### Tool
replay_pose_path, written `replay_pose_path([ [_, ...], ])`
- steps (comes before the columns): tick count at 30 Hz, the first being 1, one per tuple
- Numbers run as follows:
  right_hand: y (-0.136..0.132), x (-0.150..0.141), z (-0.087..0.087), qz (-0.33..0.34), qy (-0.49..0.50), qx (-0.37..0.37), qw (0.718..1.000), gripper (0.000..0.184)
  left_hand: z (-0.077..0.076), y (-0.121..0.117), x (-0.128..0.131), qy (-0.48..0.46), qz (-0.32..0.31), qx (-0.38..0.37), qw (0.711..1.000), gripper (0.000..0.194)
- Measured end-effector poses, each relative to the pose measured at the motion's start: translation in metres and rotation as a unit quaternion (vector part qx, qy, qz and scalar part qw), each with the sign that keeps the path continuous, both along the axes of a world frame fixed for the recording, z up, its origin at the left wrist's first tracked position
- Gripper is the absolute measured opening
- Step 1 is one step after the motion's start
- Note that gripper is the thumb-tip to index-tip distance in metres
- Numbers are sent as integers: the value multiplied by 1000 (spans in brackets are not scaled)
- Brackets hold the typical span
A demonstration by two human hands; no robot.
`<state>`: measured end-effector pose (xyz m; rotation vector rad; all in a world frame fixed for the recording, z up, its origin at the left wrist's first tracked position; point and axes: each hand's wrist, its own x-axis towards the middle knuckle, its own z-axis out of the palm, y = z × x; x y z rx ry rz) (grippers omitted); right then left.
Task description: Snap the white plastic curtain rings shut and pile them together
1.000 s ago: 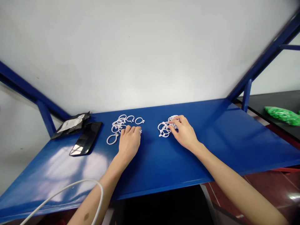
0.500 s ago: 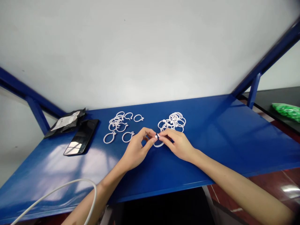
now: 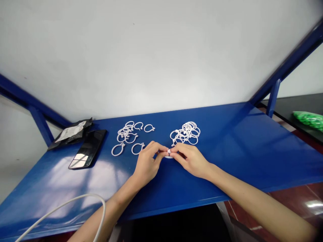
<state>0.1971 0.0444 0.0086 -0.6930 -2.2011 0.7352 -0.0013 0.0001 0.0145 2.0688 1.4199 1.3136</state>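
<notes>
Between my fingertips is a white plastic ring [image 3: 169, 156], mostly hidden by the fingers. My left hand [image 3: 149, 161] pinches one end of it and my right hand [image 3: 189, 159] pinches the other, with the two ends close together. Left of my hands lies a group of white rings with small clasp ends [image 3: 125, 130], and a single white ring [image 3: 117, 149] sits nearer to me. Beyond my right hand, several more white rings [image 3: 188, 130] overlap in a pile.
The blue table [image 3: 227, 144] runs up to a white wall. On its left lie a black phone [image 3: 88, 148] and a black packet with a white label [image 3: 72, 131]. A white cable [image 3: 60, 203] crosses the front left. A green bag [image 3: 309, 119] rests on a dark surface at right.
My two hands have come closer together, bringing the ring's ends from slightly apart to nearly touching. The other rings lie where they were.
</notes>
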Motion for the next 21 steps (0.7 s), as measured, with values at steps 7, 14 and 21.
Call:
replay_pose_path([
  [7,-2,5,4,42,-22,22,999,18,-8,-1,0,53,-48,82,994,15],
  [14,12,3,2,-110,-60,123,985,22,-2,11,-16,305,137,43,941,24],
  [21,44,28,1,-293,-121,172,933,14,4,11,-39,444,240,-131,853,23],
])
